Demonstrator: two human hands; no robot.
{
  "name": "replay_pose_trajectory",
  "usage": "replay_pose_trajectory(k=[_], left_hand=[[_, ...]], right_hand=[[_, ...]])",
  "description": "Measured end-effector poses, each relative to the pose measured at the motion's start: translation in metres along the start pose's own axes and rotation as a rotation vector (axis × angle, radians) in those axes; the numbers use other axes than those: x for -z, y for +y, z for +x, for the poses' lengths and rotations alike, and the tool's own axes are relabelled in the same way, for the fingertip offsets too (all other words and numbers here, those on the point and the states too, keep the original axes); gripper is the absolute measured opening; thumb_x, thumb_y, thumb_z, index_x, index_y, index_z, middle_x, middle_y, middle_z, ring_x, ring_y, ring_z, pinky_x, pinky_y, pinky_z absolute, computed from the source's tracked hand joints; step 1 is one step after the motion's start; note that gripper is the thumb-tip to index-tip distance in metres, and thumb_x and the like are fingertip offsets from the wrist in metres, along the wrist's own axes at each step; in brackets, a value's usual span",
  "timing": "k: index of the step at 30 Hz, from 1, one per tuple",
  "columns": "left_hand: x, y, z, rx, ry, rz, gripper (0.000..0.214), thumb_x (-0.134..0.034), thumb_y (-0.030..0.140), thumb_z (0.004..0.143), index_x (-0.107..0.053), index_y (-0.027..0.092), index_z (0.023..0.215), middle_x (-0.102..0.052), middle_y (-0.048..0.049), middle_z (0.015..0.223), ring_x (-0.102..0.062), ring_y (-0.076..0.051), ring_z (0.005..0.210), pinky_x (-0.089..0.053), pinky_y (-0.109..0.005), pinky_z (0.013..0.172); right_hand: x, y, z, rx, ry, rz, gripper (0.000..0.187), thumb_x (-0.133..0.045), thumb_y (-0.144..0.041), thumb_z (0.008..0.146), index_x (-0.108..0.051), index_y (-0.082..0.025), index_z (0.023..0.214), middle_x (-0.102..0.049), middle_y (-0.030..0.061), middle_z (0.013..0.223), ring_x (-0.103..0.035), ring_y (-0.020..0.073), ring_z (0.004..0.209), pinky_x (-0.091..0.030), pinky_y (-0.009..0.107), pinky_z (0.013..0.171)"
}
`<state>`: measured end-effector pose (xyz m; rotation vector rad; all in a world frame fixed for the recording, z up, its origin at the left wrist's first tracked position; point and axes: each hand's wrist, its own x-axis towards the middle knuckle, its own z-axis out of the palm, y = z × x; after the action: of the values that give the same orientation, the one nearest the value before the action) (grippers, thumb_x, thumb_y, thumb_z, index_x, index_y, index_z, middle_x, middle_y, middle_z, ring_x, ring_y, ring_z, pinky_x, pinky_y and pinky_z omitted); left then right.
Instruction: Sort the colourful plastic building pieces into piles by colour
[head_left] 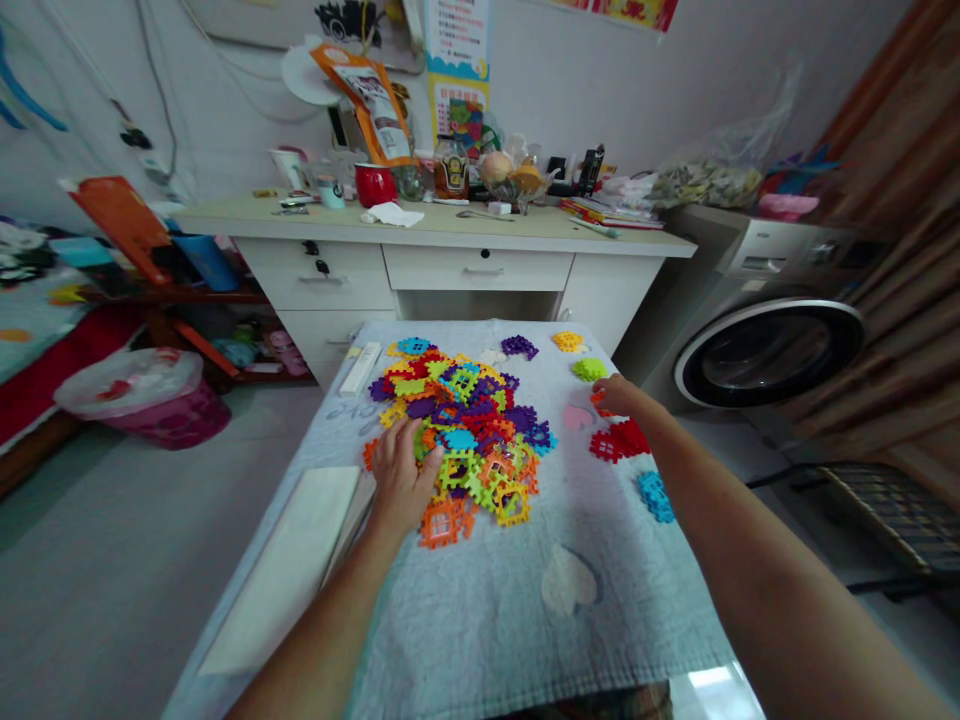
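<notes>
A heap of flat plastic interlocking tiles (465,420) in many colours lies on a small table covered by a light blue towel (480,600). My left hand (401,475) rests at the heap's left edge, fingers curled onto the pieces beside an orange tile (444,522). My right hand (619,397) is at the table's right side, fingers closed on an orange-red tile. Sorted tiles lie around it: red (619,440), blue (655,495), pink (576,416), green (589,369), yellow (568,341) and purple (519,347).
A flat white board (289,565) lies along the table's left side, a white remote-like bar (360,368) at the far left. Behind stands a cluttered white desk (450,235), a washing machine (772,320) to the right, and a pink bin (150,395) on the left floor.
</notes>
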<state>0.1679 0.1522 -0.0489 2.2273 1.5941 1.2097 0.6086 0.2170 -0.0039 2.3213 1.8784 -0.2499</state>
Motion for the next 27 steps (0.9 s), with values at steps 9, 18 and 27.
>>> replay_pose_trajectory(k=[9, 18, 27], left_hand=[[0.0, -0.002, -0.001, -0.007, -0.009, 0.005, 0.05, -0.046, 0.046, 0.093, -0.044, 0.019, 0.134, -0.046, -0.0158, 0.137, -0.04, -0.031, 0.134, -0.032, -0.054, 0.112], [-0.001, 0.0, 0.0, 0.001, 0.01, -0.005, 0.051, -0.044, 0.049, 0.093, -0.047, 0.017, 0.132, -0.048, -0.0163, 0.134, -0.042, -0.031, 0.132, -0.034, -0.054, 0.111], [-0.001, 0.001, 0.0, -0.009, 0.006, -0.004, 0.05, -0.045, 0.048, 0.093, -0.046, 0.018, 0.133, -0.048, -0.0165, 0.135, -0.042, -0.031, 0.132, -0.034, -0.054, 0.111]], right_hand=[[-0.001, -0.001, -0.006, 0.01, -0.041, -0.053, 0.057, -0.077, -0.028, 0.069, -0.065, -0.017, 0.124, -0.061, 0.0135, 0.12, -0.063, 0.0219, 0.095, -0.047, 0.026, 0.078], [0.009, -0.012, -0.015, -0.049, 0.026, -0.104, 0.043, -0.067, -0.021, 0.079, -0.066, -0.016, 0.121, -0.064, 0.0153, 0.117, -0.062, 0.0244, 0.103, -0.047, 0.029, 0.081], [0.018, -0.095, -0.091, 0.382, 0.042, 0.244, 0.022, -0.065, -0.024, 0.083, -0.069, -0.018, 0.104, -0.066, 0.009, 0.103, -0.062, 0.0185, 0.09, -0.046, 0.027, 0.08]])
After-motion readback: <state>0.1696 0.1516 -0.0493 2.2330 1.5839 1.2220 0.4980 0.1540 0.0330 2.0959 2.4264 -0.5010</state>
